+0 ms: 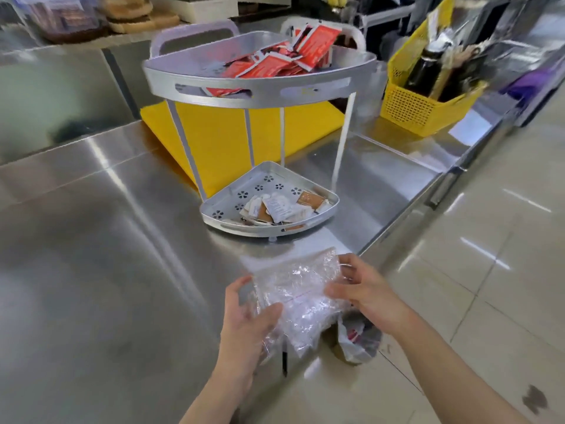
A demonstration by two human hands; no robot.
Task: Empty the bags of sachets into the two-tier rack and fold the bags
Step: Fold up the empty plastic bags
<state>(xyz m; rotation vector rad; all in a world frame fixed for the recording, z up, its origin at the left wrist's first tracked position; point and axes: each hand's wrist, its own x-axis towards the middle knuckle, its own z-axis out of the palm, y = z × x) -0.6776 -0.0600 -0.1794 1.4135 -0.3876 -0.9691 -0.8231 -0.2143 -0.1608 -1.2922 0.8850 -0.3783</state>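
Note:
A clear crinkled plastic bag (pixel 298 296) is held between both hands over the steel counter's near edge. My left hand (pixel 247 319) grips its left side, thumb on top. My right hand (pixel 363 293) pinches its right side. The bag looks empty. Beyond it stands the white two-tier rack (pixel 183 78). Its top tier holds a pile of red sachets (pixel 284 61). Its bottom tier (pixel 220 191) holds white and brown sachets (pixel 281 208), heaped on the right side.
A yellow board (pixel 223 133) lies under and behind the rack. A yellow perforated basket (pixel 409 110) with bottles stands at the back right. A bin with a plastic liner (pixel 359 339) sits on the tiled floor below the counter edge. Containers line the back shelf.

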